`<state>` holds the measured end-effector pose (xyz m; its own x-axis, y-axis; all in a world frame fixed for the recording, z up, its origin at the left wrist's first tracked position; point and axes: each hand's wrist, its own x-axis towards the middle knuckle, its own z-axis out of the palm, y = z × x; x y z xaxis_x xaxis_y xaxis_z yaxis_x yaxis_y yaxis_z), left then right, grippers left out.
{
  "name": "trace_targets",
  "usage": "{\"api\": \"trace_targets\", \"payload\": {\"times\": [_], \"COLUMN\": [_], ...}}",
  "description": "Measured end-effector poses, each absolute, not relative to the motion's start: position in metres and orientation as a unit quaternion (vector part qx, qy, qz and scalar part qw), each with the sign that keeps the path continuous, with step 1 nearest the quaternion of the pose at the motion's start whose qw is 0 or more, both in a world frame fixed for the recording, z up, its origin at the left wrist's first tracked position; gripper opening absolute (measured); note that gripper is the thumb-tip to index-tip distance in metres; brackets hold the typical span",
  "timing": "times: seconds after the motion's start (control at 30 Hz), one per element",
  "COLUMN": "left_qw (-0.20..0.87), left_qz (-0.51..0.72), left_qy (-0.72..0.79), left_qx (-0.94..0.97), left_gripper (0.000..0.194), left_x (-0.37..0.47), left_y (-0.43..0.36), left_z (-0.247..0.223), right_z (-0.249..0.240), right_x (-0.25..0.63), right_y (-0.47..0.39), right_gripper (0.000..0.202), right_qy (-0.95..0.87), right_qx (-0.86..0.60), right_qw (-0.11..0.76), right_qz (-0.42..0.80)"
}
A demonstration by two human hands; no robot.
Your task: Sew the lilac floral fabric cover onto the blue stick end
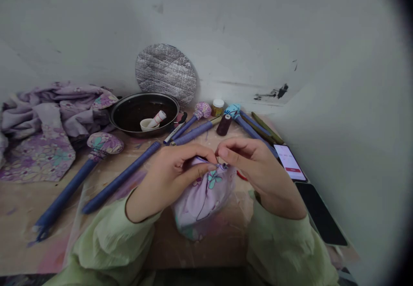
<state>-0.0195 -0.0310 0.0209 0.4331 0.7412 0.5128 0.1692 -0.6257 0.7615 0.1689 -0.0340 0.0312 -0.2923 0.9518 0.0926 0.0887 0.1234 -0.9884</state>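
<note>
A bundle of lilac floral cloth [204, 204], gathered at its top, hangs or rests over the table between my hands. My left hand [174, 172] pinches the gathered edge of the cloth between thumb and fingers. Close beside it, at the gathered top, my right hand [258, 165] has its thumb and index finger pressed together; whatever they hold is too small to make out. Part of something red [241, 175] shows behind the right hand. A dark thread spool [223, 125] stands just beyond the hands.
A black pan [121, 129] holds a white cup [146, 125]. Blue-wrapped sticks [122, 176] lie left and behind, some with cloth heads [105, 144]. Floral fabric [48, 135] is piled at left. A lit phone [290, 163] and a dark one [321, 213] lie at right.
</note>
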Motion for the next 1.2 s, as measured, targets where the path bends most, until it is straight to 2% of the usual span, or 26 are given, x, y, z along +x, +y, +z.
{"api": "trace_targets", "payload": {"times": [0.27, 0.87, 1.03, 1.2], "left_qw": [0.326, 0.353, 0.439, 0.476], "left_qz": [0.439, 0.418, 0.365, 0.408], "left_qy": [0.29, 0.298, 0.231, 0.272], "left_qx": [0.785, 0.782, 0.788, 0.731], "left_gripper": [0.005, 0.005, 0.009, 0.005], "left_x": [-0.02, -0.021, -0.023, -0.032], "left_y": [-0.029, -0.024, -0.032, -0.035], "left_z": [0.02, 0.018, 0.026, 0.029], "right_z": [0.026, 0.016, 0.018, 0.017], "right_x": [0.164, 0.151, 0.155, 0.161], "right_y": [-0.034, -0.034, -0.031, -0.028], "right_gripper": [0.023, 0.028, 0.027, 0.028], "right_qy": [-0.631, -0.49, -0.441, -0.477], "right_qx": [-0.397, -0.377, -0.405, -0.425], "right_qw": [0.399, 0.46, 0.538, 0.547], "right_qz": [0.534, 0.638, 0.593, 0.541]}}
